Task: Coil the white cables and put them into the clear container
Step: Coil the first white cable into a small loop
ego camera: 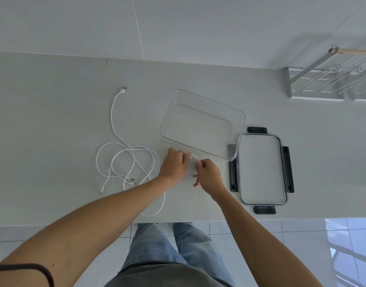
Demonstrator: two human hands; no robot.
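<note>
Two hands work close together at the near edge of one clear container (201,124) on the pale worktop (54,125). The left hand (174,166) and the right hand (209,177) each have a grip pinched on a small white coil (192,164) held between them, just in front of the container's near wall. The container holds nothing visible. To the left lies a loose tangle of white cable (124,160) — how many cables it holds I cannot tell — with one USB plug (122,90) stretched away. One lid (261,170) with four dark clasps lies to the right, and one wire rack (331,81) stands far right.
</note>
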